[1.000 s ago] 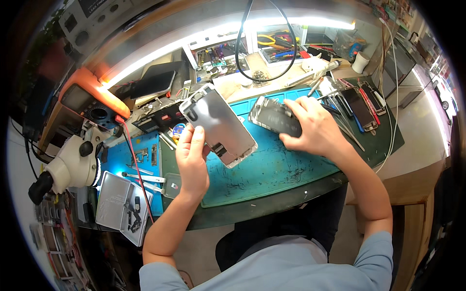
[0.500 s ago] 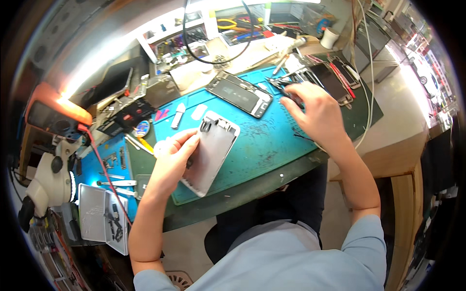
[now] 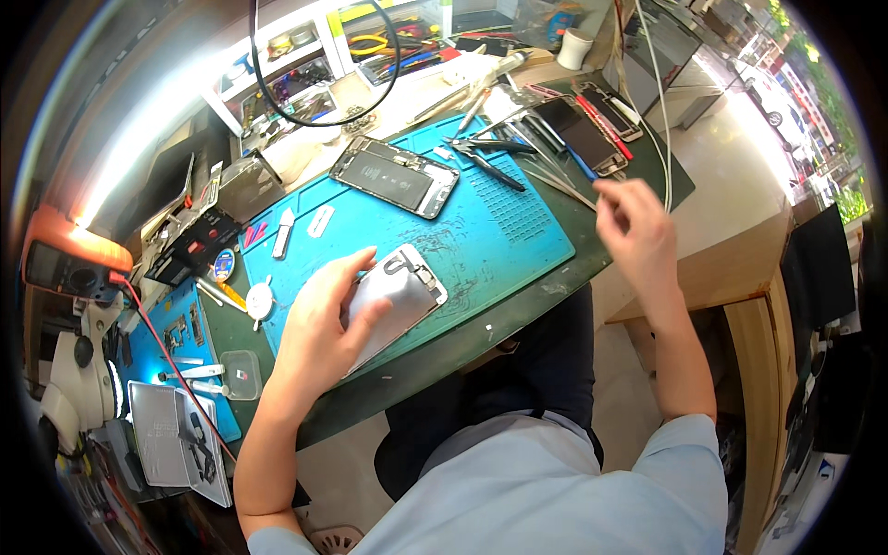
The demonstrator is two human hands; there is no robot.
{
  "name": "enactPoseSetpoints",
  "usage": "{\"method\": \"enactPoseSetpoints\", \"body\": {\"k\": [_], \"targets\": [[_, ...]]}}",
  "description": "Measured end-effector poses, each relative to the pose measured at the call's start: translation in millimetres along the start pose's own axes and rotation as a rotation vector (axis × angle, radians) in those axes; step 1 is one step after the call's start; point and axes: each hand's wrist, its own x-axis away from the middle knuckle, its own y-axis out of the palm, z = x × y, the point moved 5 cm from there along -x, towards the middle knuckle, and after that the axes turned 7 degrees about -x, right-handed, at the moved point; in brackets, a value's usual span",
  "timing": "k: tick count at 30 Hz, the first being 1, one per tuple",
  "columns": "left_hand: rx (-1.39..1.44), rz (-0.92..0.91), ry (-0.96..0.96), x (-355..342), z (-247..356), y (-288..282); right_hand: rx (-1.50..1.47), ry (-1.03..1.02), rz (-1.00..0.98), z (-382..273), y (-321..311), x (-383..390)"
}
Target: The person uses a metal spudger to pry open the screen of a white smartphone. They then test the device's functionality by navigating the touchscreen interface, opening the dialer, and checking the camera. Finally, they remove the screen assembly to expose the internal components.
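My left hand (image 3: 319, 319) grips a phone screen assembly (image 3: 398, 291) by its sides, thumb and fingers on opposite edges. Its silvery back faces up, with a dark flex cable at the white-rimmed end, low over the front of the blue mat (image 3: 476, 268). My right hand (image 3: 640, 227) is beyond the mat's right edge, fingers curled in a pinch at the end of a slim blue tool (image 3: 578, 159). What kind of tool it is I cannot make out. Dark-handled cutters (image 3: 488, 162) lie on the mat. An opened phone body (image 3: 396, 176) with its battery showing lies farther back.
Several phone parts and red tweezers (image 3: 603, 118) lie at the far right, near a hanging white cable (image 3: 659, 88). On the left stand an orange multimeter (image 3: 74, 254) and a white microscope (image 3: 83, 347). A grey case (image 3: 162, 430) lies open there. A black cable loop (image 3: 257, 65) hangs ahead.
My right hand has let go of the cutters, now on the mat, and moved right to the blue tool. The screen assembly is lower and nearer me. The whole view has shifted.
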Motion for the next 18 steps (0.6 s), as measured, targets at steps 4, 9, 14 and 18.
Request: {"method": "enactPoseSetpoints", "body": {"k": [4,9,14,18], "targets": [[-0.249,-0.031,0.114,9.5,14.7,4.4,0.002,0.111,0.141,39.5,2.7,-37.9],[-0.312,-0.044,0.096,13.8,16.1,5.2,0.117,0.047,0.104,61.0,37.6,-66.0],[-0.242,-0.042,0.135,12.5,11.0,6.3,0.024,0.184,-0.034,29.5,42.2,-67.8],[-0.165,0.007,0.213,8.4,11.2,8.3,-0.017,-0.100,0.053,21.4,45.9,-65.9]]}}
